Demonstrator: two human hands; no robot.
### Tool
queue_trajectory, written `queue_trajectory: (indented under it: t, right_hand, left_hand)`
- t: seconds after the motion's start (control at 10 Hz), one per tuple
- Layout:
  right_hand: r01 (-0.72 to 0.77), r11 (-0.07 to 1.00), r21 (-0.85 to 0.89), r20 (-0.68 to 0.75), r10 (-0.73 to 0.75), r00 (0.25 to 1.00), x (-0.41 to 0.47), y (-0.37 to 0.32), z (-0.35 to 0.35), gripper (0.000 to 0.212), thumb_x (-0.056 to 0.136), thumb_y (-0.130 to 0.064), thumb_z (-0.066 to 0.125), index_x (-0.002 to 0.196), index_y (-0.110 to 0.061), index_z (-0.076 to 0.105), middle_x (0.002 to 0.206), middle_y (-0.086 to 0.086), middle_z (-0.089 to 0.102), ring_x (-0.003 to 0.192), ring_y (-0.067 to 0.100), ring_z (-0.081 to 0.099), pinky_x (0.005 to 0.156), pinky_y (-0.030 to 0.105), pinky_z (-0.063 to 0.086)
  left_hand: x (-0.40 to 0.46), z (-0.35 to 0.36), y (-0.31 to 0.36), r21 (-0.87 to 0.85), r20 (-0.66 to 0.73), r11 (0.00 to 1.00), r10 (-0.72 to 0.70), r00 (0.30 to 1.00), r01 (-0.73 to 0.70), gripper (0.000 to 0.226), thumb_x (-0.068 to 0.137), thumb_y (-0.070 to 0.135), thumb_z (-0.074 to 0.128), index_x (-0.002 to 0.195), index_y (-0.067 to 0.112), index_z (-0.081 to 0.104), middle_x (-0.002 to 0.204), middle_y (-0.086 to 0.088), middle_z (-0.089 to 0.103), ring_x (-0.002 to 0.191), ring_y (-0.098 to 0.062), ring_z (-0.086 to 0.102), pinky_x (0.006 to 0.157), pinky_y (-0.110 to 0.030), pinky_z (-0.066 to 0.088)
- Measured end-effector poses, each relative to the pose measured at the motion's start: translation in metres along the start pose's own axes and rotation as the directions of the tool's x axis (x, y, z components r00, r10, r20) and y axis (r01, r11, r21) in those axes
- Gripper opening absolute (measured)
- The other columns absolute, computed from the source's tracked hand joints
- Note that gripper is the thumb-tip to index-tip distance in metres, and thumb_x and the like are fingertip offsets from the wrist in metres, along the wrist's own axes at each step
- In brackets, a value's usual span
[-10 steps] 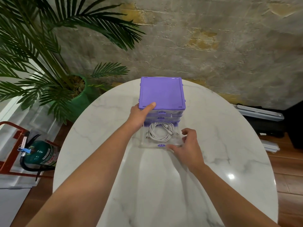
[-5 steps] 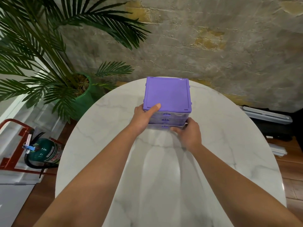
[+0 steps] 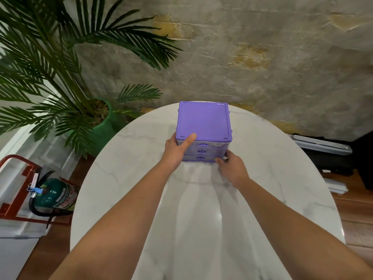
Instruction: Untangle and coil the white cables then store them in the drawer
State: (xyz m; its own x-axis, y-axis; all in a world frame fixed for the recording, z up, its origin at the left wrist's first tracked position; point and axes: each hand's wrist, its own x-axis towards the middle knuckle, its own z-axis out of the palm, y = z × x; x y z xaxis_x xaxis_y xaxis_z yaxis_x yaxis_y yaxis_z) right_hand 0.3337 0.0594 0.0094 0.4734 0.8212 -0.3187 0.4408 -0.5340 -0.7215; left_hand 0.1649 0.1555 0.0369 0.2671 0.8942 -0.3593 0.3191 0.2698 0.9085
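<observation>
A purple drawer unit [image 3: 204, 120] with three clear drawers stands on the far part of the round white marble table [image 3: 272, 178]. All three drawers sit pushed in. My left hand [image 3: 177, 151] grips the unit's front left corner, thumb on the purple lid. My right hand [image 3: 232, 168] rests against the front right of the bottom drawer [image 3: 201, 158], fingers curled at its edge. The white cables are out of sight, hidden inside the shut drawer.
A palm in a green pot [image 3: 101, 130] stands left of the table. A green fire extinguisher [image 3: 54, 197] in a red stand sits on the floor at the left. Dark cases and grey bars [image 3: 323, 146] lie by the wall at the right.
The bottom drawer, open with the coiled white cables one second ago, has been pushed shut by my right hand. My left hand stayed on the unit's corner.
</observation>
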Motion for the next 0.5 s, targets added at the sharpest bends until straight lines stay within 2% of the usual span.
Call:
queue_trajectory:
  t: [0.1, 0.2, 0.3, 0.4, 0.5]
  right_hand:
    - [-0.026, 1.0, -0.006, 0.021, 0.026, 0.999, -0.012, -0.007, -0.006, 0.031, 0.096, -0.026, 0.048, 0.125, -0.02, 0.058, 0.115, 0.007, 0.068, 0.095, 0.027, 0.064, 0.076, 0.033, 0.049]
    - [-0.037, 0.999, 0.016, -0.003, 0.037, 0.999, -0.025, -0.016, -0.014, 0.039, 0.098, -0.022, 0.045, 0.136, -0.017, 0.053, 0.128, 0.012, 0.062, 0.11, 0.031, 0.061, 0.084, 0.03, 0.046]
    - [-0.042, 0.998, -0.056, 0.022, 0.043, 0.999, -0.036, -0.03, -0.029, 0.047, 0.099, -0.026, 0.046, 0.143, -0.008, 0.043, 0.138, 0.015, 0.054, 0.12, 0.031, 0.056, 0.091, 0.031, 0.044]
    - [-0.032, 0.989, -0.144, 0.033, 0.037, 0.999, -0.044, -0.045, -0.048, 0.059, 0.098, -0.034, 0.048, 0.149, -0.01, 0.031, 0.145, 0.014, 0.046, 0.127, 0.03, 0.05, 0.092, 0.031, 0.043]
    - [-0.012, 0.978, -0.206, 0.017, 0.016, 1.0, -0.053, -0.069, -0.074, 0.065, 0.098, -0.045, 0.045, 0.152, -0.014, 0.025, 0.148, 0.013, 0.042, 0.131, 0.031, 0.045, 0.09, 0.034, 0.046]
  left_hand:
    - [-0.008, 0.001, 0.006, 0.043, -0.054, 0.999, 0.021, 0.998, -0.019, 0.073, 0.063, 0.079, 0.059, 0.119, 0.032, 0.059, 0.121, -0.001, 0.062, 0.103, -0.018, 0.064, 0.094, -0.04, 0.052]
    - [-0.011, 0.002, 0.012, 0.196, -0.149, 0.981, 0.049, 0.988, -0.019, 0.085, 0.063, 0.083, 0.051, 0.122, 0.022, 0.056, 0.122, -0.005, 0.061, 0.109, -0.027, 0.06, 0.095, -0.046, 0.049]
    - [-0.021, 0.002, 0.026, 0.334, -0.203, 0.941, 0.014, 0.979, 0.056, 0.091, 0.079, 0.076, 0.045, 0.142, 0.01, 0.038, 0.141, -0.016, 0.045, 0.128, -0.036, 0.045, 0.105, -0.05, 0.039]
    - [-0.032, -0.001, 0.043, 0.437, -0.191, 0.898, 0.034, 0.981, 0.054, 0.084, 0.092, 0.063, 0.041, 0.152, 0.007, 0.021, 0.153, -0.016, 0.031, 0.139, -0.034, 0.031, 0.11, -0.046, 0.029]
    - [-0.05, -0.007, 0.068, 0.523, -0.164, 0.852, 0.093, 0.982, 0.007, 0.078, 0.094, 0.062, 0.036, 0.15, 0.008, 0.026, 0.15, -0.017, 0.034, 0.138, -0.034, 0.032, 0.108, -0.045, 0.03]
